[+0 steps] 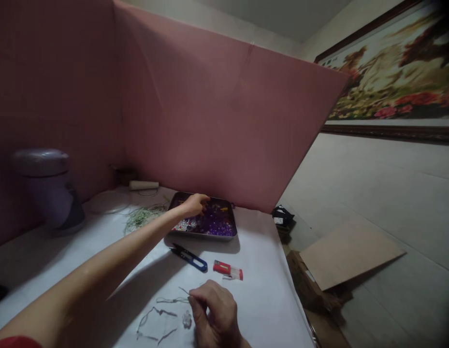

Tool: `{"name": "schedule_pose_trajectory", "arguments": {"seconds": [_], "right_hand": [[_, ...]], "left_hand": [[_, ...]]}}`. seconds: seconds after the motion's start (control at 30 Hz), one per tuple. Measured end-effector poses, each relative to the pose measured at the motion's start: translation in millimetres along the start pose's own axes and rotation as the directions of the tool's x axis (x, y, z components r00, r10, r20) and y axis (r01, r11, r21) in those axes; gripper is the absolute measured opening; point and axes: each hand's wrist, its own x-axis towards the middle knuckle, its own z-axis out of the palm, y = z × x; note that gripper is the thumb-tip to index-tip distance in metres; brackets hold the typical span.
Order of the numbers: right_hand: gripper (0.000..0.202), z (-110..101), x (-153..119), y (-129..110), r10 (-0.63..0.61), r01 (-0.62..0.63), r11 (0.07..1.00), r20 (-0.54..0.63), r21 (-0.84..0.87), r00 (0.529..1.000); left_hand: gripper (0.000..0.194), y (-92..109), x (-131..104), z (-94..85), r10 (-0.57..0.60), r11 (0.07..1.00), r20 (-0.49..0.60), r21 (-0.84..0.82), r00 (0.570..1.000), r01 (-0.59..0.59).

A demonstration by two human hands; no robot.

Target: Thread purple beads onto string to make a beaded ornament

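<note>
My left hand [195, 205] is stretched out over a dark tray [213, 237] at the back of the table, its fingers apart and dipping towards the beads. Purple beads [219, 224] fill much of the tray, with clear and red ones at its left. Near the front, my right hand [215, 309] is closed, pinching a thin cord [172, 300] between thumb and index finger. Beside it lie a small clear ornament [187, 319] and more loose cord [146, 321]. Blue thread snips [190, 257] and a red lighter [227, 269] rest between the hands and the tray.
A heap of pale green strands [144, 216] lies left of the tray, with a pale roll [143, 185] behind it. A purple container [52, 188] stands at the far left. A pink panel [217, 111] borders the table's back. Cardboard [351, 251] sits on the right.
</note>
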Motion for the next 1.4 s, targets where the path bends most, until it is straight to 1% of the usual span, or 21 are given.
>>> {"name": "schedule_pose_trajectory", "arguments": {"seconds": [0.03, 0.1, 0.17, 0.27, 0.33, 0.4, 0.43, 0.47, 0.53, 0.67, 0.73, 0.77, 0.83, 0.9, 0.93, 1.0, 1.07, 1.13, 1.27, 1.33, 1.4], "right_hand": [[0.009, 0, 0, 1, 0.001, -0.001, 1.000, 0.002, -0.001, 1.000], [0.009, 1, -1, 2, 0.006, -0.006, 1.000, 0.005, -0.005, 1.000], [0.009, 1, -1, 2, 0.003, -0.003, 1.000, 0.002, -0.008, 1.000], [0.009, 1, 0, 2, -0.002, 0.002, 1.000, -0.004, -0.006, 1.000], [0.009, 1, 0, 2, 0.000, 0.000, 1.000, -0.006, 0.004, 1.000], [0.009, 1, -1, 2, 0.006, -0.006, 1.000, 0.002, 0.013, 1.000], [0.009, 1, -2, 3, 0.013, -0.013, 1.000, 0.005, 0.014, 1.000], [0.009, 1, -3, 3, 0.022, -0.022, 1.000, 0.008, 0.015, 1.000], [0.009, 1, -4, 3, 0.035, -0.036, 0.999, 0.012, 0.016, 0.999], [0.009, -1, -3, 2, 0.044, -0.045, 0.998, 0.026, 0.037, 0.999], [0.009, -3, -2, 1, 0.093, -0.095, 0.993, 0.030, 0.071, 0.995], [0.010, -4, -1, 1, 0.140, -0.142, 0.985, 0.030, 0.099, 0.990], [0.011, -5, 0, 3, 0.273, -0.275, 0.948, 0.035, 0.160, 0.961], [0.015, -5, 1, 6, 0.425, -0.422, 0.884, 0.032, 0.202, 0.905], [0.017, -5, 1, 8, 0.497, -0.488, 0.846, 0.014, 0.217, 0.868], [0.020, -3, 0, 12, 0.597, -0.572, 0.780, -0.028, 0.255, 0.802], [0.021, -1, 0, 14, 0.649, -0.608, 0.735, -0.051, 0.301, 0.759], [0.022, 1, -1, 15, 0.671, -0.621, 0.710, -0.053, 0.332, 0.740], [0.023, 0, 1, 13, 0.673, -0.620, 0.707, -0.053, 0.340, 0.738], [0.023, -2, 2, 12, 0.675, -0.623, 0.709, -0.063, 0.330, 0.735], [0.023, -2, 2, 14, 0.697, -0.636, 0.691, -0.083, 0.344, 0.713]], "left_hand": [[0.048, -2, 2, -4.5, 0.015, 1.000, -0.018, -0.012, 1.000, -0.015], [0.042, -6, 3, -12.4, 0.061, 0.998, -0.035, -0.017, 0.998, -0.061], [0.034, -8, -2, -14.1, 0.117, 0.993, -0.018, 0.002, 0.993, -0.117], [0.030, -5, -13, -1.4, 0.206, 0.976, 0.050, 0.058, 0.977, -0.209], [0.031, 0, -19, 11.3, 0.268, 0.956, 0.132, 0.089, 0.954, -0.281], [0.034, 4, -21, 20.1, 0.298, 0.938, 0.190, 0.123, 0.935, -0.324], [0.032, 4, -20, 21.7, 0.296, 0.933, 0.204, 0.149, 0.933, -0.329], [0.029, 4, -18, 21.2, 0.285, 0.930, 0.208, 0.178, 0.936, -0.322], [0.029, 1, -14, 14.6, 0.244, 0.927, 0.188, 0.244, 0.951, -0.286], [0.034, -8, -12, -9.5, 0.149, 0.917, 0.105, 0.358, 0.983, -0.177], [0.033, -12, -14, -21.2, 0.106, 0.912, 0.068, 0.391, 0.992, -0.124], [0.033, -14, -16, -26.3, 0.087, 0.910, 0.049, 0.403, 0.995, -0.100], [0.033, -17, -22, -34.4, 0.059, 0.905, 0.018, 0.421, 0.998, -0.061], [0.032, -20, -27, -39.8, 0.042, 0.902, -0.001, 0.430, 0.999, -0.037], [0.032, -21, -30, -41.6, 0.038, 0.901, -0.007, 0.433, 0.999, -0.031], [0.029, -23, -36, -43.5, 0.035, 0.900, -0.011, 0.434, 0.999, -0.026], [0.027, -24, -40, -43.5, 0.033, 0.901, -0.013, 0.433, 0.999, -0.024], [0.026, -26, -44, -42.0, 0.031, 0.902, -0.013, 0.430, 0.999, -0.022], [0.026, -27, -46, -36.1, 0.036, 0.911, 0.014, 0.410, 0.999, -0.039], [0.025, -27, -45, -32.0, 0.059, 0.919, 0.052, 0.386, 0.997, -0.074], [0.022, -26, -46, -27.2, 0.100, 0.925, 0.105, 0.358, 0.989, -0.132]]}}
